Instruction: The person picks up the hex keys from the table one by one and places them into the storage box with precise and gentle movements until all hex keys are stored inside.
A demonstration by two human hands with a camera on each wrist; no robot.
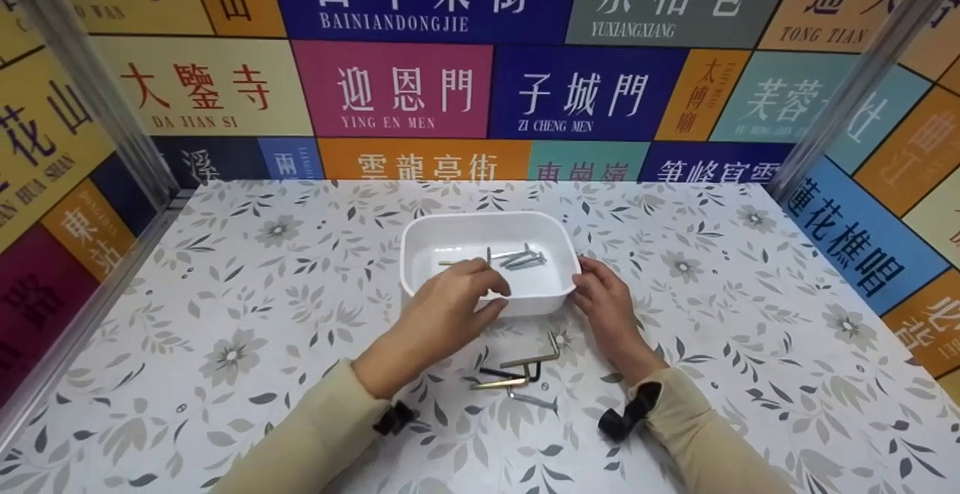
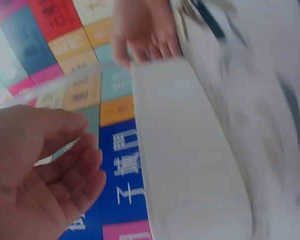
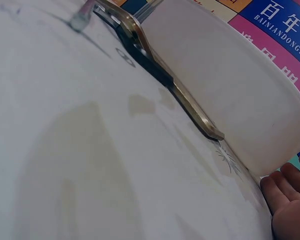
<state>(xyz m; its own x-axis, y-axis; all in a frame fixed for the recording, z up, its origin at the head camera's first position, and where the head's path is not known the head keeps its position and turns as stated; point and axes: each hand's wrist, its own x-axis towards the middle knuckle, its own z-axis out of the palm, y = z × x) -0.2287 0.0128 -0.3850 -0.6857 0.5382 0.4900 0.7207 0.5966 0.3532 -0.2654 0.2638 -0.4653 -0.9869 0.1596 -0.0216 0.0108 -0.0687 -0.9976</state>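
1 white bin (image 1: 450,235) holds silver screws (image 1: 523,260); right-hand fingers (image 1: 594,275) touch its end.

We see a white, rounded rectangular tray (image 1: 540,305) sitting upright, several silver screws (image 1: 521,260) lying together inside, toward its right end. Nearer us, in front of the tray, two brass-coloured bent rods (image 1: 529,360) and a black one (image 1: 495,373) lie bunched beside a loose silver screw (image 1: 534,401).
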